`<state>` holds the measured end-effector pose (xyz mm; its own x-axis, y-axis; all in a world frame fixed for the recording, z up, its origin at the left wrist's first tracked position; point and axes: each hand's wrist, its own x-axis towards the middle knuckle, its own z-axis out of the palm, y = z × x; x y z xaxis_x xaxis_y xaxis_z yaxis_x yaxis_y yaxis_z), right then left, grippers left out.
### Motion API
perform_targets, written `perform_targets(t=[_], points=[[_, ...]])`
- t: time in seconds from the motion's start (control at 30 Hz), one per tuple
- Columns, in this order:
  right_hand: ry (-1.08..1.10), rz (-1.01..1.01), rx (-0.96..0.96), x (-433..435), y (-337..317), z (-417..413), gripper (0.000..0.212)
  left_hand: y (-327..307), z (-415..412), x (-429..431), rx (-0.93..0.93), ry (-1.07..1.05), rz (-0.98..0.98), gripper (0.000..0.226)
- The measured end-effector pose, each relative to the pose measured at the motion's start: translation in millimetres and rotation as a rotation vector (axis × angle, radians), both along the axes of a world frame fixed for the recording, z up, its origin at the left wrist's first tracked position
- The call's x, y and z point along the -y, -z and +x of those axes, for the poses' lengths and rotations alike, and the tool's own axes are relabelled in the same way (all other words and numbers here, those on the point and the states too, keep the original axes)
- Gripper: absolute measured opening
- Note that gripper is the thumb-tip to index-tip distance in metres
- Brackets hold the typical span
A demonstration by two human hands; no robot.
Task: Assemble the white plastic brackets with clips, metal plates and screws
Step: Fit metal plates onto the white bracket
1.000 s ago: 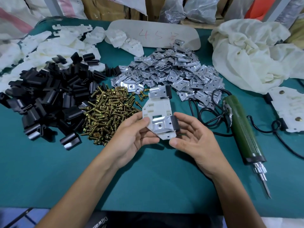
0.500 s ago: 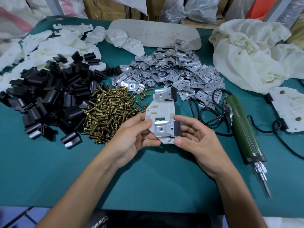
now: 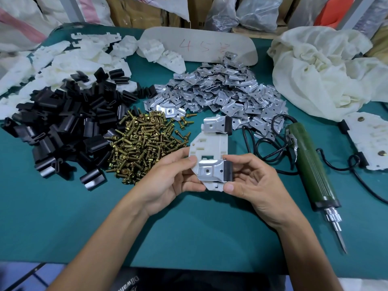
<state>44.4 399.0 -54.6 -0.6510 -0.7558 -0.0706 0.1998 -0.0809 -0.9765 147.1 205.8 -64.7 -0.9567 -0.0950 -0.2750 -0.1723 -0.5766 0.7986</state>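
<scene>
Black plastic clips (image 3: 63, 127) and brass-coloured screws (image 3: 144, 141) are heaped at left on the teal table mat (image 3: 63, 217). The flat white plastic bracket (image 3: 210, 143), fitted with two silver plates (image 3: 210, 170), is held above the mat at centre, its near end pinched by the left hand (image 3: 165, 183) and by the right hand (image 3: 258, 185). A green electric screwdriver (image 3: 308, 164) is laid at right.

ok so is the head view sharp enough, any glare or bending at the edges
Head view: the white bracket between left hand and right hand is sharp; the metal plates pile throws bright glints; the table bows toward the edges from the wide lens; shadows are soft.
</scene>
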Motion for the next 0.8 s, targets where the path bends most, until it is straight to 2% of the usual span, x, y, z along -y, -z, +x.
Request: perform_targets(t=[0.2, 0.43, 0.6, 0.67, 0.7, 0.8], points=[[0.016, -0.002, 0.015, -1.8, -0.2, -0.5, 0.051, -0.6, -1.0, 0.6, -0.008, -0.012, -0.080, 0.039], [0.007, 0.012, 0.022, -3.1, -0.2, 0.3, 0.048, -1.1, -0.8, 1.2, 0.026, -0.055, -0.086, 0.036], [0.019, -0.037, 0.097, -4.0, -2.8, -1.4, 0.058, -6.2, 6.5, 7.5, -0.047, -0.001, -0.135, 0.064], [0.015, -0.098, 0.177, -6.1, -3.4, -3.1, 0.062, -14.7, 13.7, 9.5, -0.116, 0.065, -0.337, 0.066], [0.004, -0.133, 0.210, -7.3, -3.7, -3.9, 0.062, -19.1, 16.6, 8.5, -0.148, 0.068, -0.525, 0.064], [-0.075, -0.208, 0.255, -9.5, -5.6, -4.6, 0.057, -34.0, 18.1, 3.0, -0.289, -0.132, -1.305, 0.042]])
